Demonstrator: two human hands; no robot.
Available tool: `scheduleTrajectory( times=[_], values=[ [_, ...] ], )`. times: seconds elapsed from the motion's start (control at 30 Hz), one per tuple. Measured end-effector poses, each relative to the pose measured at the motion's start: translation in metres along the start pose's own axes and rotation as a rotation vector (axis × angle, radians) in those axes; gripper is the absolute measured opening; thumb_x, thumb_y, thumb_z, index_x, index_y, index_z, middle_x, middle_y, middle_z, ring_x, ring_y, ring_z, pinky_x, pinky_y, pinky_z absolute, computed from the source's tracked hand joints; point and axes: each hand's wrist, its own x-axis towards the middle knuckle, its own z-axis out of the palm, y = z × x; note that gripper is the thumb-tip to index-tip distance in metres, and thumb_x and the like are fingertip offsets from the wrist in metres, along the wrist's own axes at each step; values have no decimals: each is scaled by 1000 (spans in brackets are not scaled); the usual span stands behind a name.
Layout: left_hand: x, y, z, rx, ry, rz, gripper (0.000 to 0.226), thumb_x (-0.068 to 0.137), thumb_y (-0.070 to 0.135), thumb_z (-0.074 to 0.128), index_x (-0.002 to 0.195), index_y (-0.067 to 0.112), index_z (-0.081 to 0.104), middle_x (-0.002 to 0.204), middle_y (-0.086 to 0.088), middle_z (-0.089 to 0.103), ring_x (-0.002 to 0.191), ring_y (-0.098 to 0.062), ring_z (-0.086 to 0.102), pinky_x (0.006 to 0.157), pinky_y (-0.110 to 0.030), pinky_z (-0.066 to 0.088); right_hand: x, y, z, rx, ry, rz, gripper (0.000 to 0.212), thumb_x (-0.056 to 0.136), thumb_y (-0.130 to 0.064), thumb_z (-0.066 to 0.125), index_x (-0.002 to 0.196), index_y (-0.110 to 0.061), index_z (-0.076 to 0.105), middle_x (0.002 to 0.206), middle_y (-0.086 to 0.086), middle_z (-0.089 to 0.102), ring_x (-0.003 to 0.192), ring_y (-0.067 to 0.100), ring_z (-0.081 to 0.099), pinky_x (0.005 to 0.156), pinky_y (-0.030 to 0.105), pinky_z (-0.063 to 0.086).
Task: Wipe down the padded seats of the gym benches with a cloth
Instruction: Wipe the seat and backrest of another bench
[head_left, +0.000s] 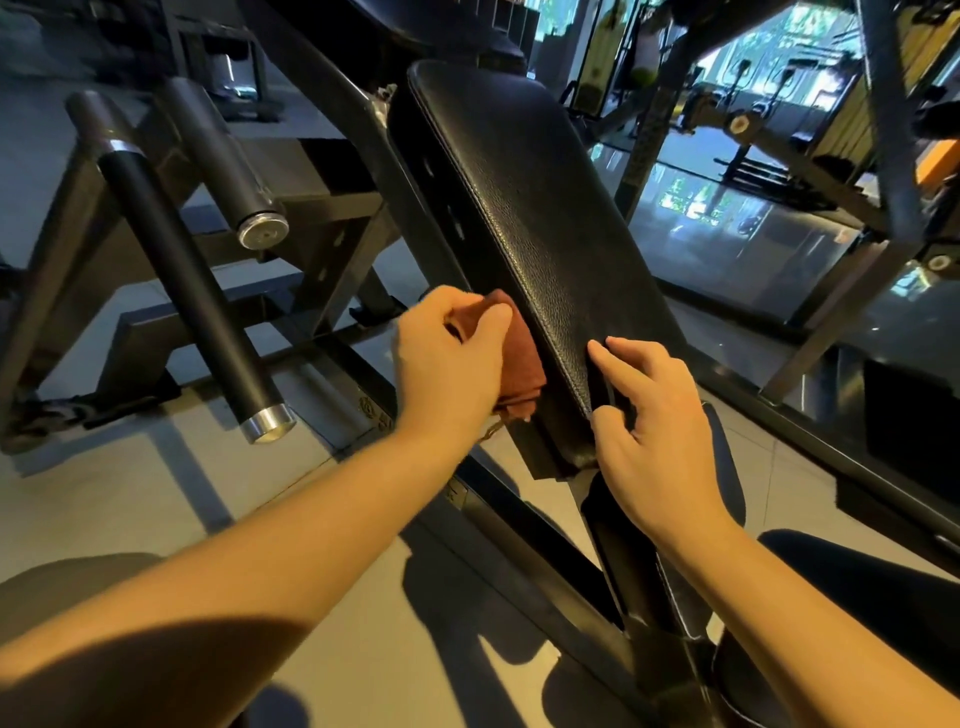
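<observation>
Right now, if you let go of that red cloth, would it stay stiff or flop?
Probably flop: the cloth bunches and folds in the left hand. It is likely light, since one hand holds it against the pad. It probably won't slide easily, as the pad looks grainy.

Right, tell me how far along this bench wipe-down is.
Done: nothing provable; the black back pad shows no wipe marks. In hand: the left hand grips the brown cloth against the pad's lower left edge, while the right hand touches its lower end. Left: apparently most of that pad, plus the lower seat under the right wrist.
</observation>
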Motion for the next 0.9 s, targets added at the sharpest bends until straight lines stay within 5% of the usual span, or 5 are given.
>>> scheduleTrajectory(
  times=[0.1,0.23,0.47,0.73,0.9],
  values=[
    [-43,-19,11,72,-132,-39,8,93,30,71,91,23,68,89,8,66,83,-5,63,63,-9,47,1,4,-2,18,-2,-28,53,93,-7,59,143,-25,58,139,-10,53,125,-3,36,103,21,30],
    [-75,-43,13,150,-325,-113,6,91,27,73,86,27,71,79,7,70,76,-5,67,64,-16,49,4,8,-5,58,-24,-34,51,92,-11,55,141,-27,59,137,-12,53,122,-1,39,90,8,29],
    [14,9,-7,40,47,38,6,92,26,72,93,19,72,87,8,66,84,-4,62,66,-17,45,6,11,-7,68,-62,-24,52,94,-5,59,141,-28,59,138,-12,53,123,0,38,86,6,30],
    [-72,-34,15,113,-290,-67,9,91,28,74,84,24,71,75,6,70,73,-5,67,64,-16,48,5,9,-6,67,-31,-39,52,92,-5,60,140,-25,60,137,-10,54,125,4,41,92,12,30],
    [-3,-6,2,76,-71,-7,6,89,23,74,85,23,70,82,8,65,76,-4,59,64,-16,42,7,8,-3,58,-12,-23,51,93,-7,60,140,-26,60,133,-15,52,122,-1,38,95,17,30]
  ],
)
